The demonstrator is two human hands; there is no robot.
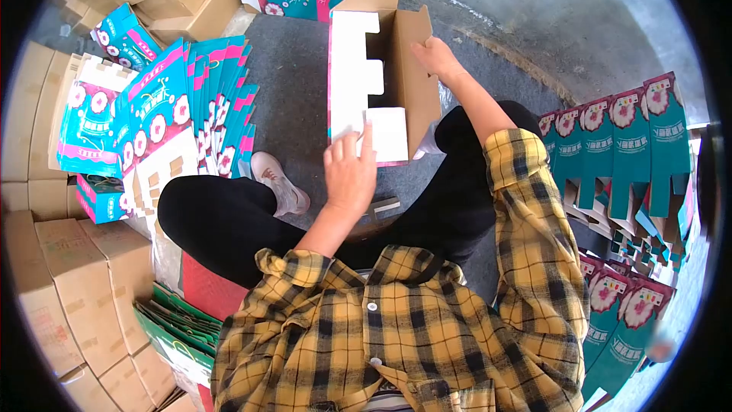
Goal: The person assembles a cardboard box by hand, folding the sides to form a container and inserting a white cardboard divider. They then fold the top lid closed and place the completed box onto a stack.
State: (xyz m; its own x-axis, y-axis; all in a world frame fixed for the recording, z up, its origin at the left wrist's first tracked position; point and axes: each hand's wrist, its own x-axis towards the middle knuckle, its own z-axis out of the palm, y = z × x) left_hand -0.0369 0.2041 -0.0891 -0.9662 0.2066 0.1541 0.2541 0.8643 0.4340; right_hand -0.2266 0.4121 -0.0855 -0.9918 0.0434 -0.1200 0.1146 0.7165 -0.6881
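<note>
A cardboard box (357, 53) stands between my knees, its top partly unfolded. White notched flaps lie on its left and near sides, and bare brown flaps stand up on the far and right sides. The dark inside shows through the gap. My left hand (350, 174) rests at the near end, index finger stretched out on the white near flap (389, 134) and the other fingers loosely bent. At the right side, my right hand (438, 59) grips the brown right flap (418, 80) near its upper edge; some fingertips are hidden.
Flat teal and pink printed cartons (156, 107) lean in a stack at left. Brown boxes (76, 282) are piled behind them. More teal cartons (610, 137) stand in rows at right. Green folded cartons (179, 328) lie at lower left. A concrete wall (579, 15) curves behind.
</note>
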